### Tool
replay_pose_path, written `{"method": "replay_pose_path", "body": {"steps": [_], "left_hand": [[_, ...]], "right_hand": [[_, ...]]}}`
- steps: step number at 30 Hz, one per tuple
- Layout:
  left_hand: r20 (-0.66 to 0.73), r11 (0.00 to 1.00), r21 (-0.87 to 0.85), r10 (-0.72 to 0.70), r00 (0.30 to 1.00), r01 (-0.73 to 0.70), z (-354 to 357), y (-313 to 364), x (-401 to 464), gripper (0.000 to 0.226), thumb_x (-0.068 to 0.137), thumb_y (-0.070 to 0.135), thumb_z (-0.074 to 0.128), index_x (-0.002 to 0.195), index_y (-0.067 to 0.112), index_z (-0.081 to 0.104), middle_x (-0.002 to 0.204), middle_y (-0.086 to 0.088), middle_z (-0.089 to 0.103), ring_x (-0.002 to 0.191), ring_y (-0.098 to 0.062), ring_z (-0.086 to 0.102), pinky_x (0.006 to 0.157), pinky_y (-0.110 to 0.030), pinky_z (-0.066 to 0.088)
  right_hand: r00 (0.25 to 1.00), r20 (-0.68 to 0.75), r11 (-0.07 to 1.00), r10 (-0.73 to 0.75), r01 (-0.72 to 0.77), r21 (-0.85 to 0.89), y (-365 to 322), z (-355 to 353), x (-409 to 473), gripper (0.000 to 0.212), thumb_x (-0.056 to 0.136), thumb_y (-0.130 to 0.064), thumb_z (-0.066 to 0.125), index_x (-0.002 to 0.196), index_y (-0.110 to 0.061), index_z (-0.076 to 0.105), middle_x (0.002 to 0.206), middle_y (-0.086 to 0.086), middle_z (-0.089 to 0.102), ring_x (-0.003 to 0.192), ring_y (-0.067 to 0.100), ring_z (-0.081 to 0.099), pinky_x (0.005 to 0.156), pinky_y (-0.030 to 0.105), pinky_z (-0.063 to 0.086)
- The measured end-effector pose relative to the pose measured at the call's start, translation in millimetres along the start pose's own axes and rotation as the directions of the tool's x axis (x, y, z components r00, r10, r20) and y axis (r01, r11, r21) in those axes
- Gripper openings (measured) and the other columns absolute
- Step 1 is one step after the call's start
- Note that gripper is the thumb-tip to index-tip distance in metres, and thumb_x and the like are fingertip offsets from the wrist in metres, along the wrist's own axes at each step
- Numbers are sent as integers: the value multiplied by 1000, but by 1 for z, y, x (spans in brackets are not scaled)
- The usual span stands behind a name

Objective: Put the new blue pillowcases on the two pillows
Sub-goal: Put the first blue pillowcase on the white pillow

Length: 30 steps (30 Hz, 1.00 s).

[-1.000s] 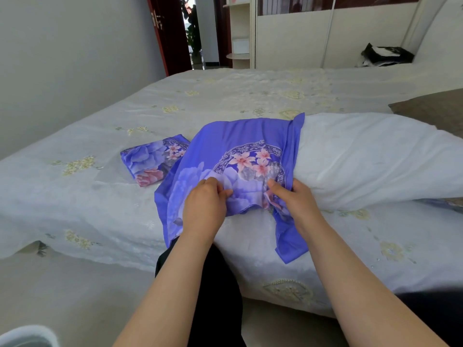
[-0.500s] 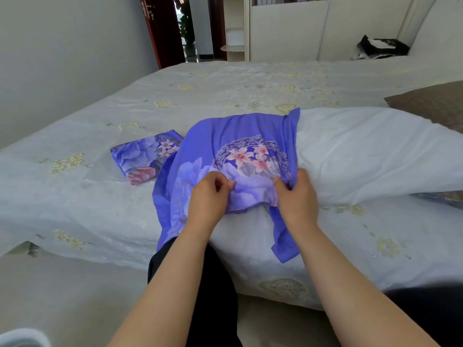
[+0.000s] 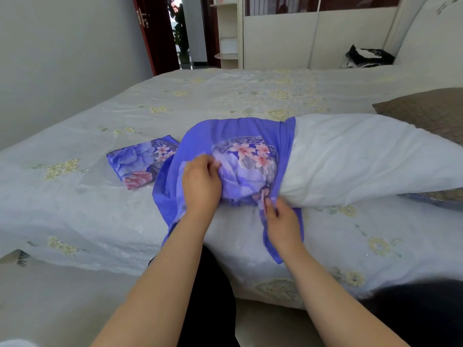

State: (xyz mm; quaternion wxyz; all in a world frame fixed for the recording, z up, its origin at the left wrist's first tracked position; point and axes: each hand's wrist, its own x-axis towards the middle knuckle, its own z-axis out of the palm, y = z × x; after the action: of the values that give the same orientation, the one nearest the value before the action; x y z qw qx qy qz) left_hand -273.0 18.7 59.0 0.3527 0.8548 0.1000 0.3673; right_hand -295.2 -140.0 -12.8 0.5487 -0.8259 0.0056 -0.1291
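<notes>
A bare white pillow (image 3: 355,159) lies across the bed, its left end covered by a blue floral pillowcase (image 3: 233,136). My left hand (image 3: 200,186) grips a bunched fold of that pillowcase near the pillow's end. My right hand (image 3: 281,221) pinches the case's lower edge just below the pillow. A second blue floral pillowcase (image 3: 140,164) lies folded on the bed to the left. A brown pillow (image 3: 426,111) rests behind the white one at the right.
The bed (image 3: 225,96) has a pale embroidered cover. A dark red door (image 3: 152,33) and shelving (image 3: 226,31) stand beyond it. A black and white bundle (image 3: 368,56) sits at the far right corner. My dark-trousered legs are below.
My right hand has slid down from the pillow's side to the case's lower edge. My left hand has gathered more fabric, and the case sits a little further over the pillow end.
</notes>
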Motion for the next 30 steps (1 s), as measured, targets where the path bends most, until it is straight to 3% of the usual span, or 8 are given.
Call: {"method": "replay_pose_path", "body": {"steps": [5,8,11,17,22,25,27,30], "left_hand": [[-203,986,-164,8,979,-42,-29,20,65,11,90,14,49,80,10,53,84,-9,59,77,-23,49,68,-29,32],[-53,994,-81,-71,996,67,-22,-5,41,12,91,15,52,83,7,56,81,-10,60,77,-24,52,66,-27,29],[273,999,44,-38,961,27,-20,-29,16,18,93,19,54,75,15,53,72,-1,55,73,-21,49,62,-28,29],[750,887,324,-29,661,-328,-44,-13,17,31,92,25,54,64,24,42,74,4,52,77,-21,49,58,-27,31],[942,940,74,45,333,-334,-54,-1,10,30,90,24,60,63,25,47,58,17,50,60,2,44,60,-18,35],[991,927,-17,64,115,-375,-46,21,-8,30,88,19,63,61,23,51,50,16,51,47,5,41,55,-13,35],[941,942,-41,148,304,-332,-35,31,4,28,87,19,64,60,21,55,55,9,56,49,2,45,57,-18,38],[483,976,-38,207,851,-216,-8,37,55,15,90,35,60,90,21,65,89,1,66,86,-15,60,77,-27,43]], "right_hand": [[986,-49,922,-160,131,-365,8,-67,22,24,94,-30,41,88,-20,61,86,14,67,82,33,62,63,30,32],[959,-190,831,-213,75,-551,-7,-121,67,27,97,-32,43,99,-12,62,98,21,63,91,39,60,67,38,40],[984,-123,895,-131,64,-442,-18,-128,88,40,87,-51,42,74,-16,58,84,18,60,83,37,60,71,39,47],[992,123,976,-12,38,-215,-66,-97,95,34,92,-41,54,94,-9,66,90,4,65,81,16,58,71,22,38],[945,-328,950,13,-114,-291,-38,-128,96,30,95,-34,49,103,-9,64,109,15,66,101,32,58,76,30,38],[924,-374,919,79,-213,-333,-24,-128,71,37,98,-41,40,111,-7,48,110,21,63,102,38,58,77,38,39],[934,-333,887,130,-260,-382,-28,-119,52,55,95,-55,32,111,-3,43,110,25,62,103,39,58,79,41,40],[967,-75,741,242,-234,-629,-25,-102,29,69,91,-66,26,112,-8,55,103,19,67,100,33,62,84,38,42]]}}
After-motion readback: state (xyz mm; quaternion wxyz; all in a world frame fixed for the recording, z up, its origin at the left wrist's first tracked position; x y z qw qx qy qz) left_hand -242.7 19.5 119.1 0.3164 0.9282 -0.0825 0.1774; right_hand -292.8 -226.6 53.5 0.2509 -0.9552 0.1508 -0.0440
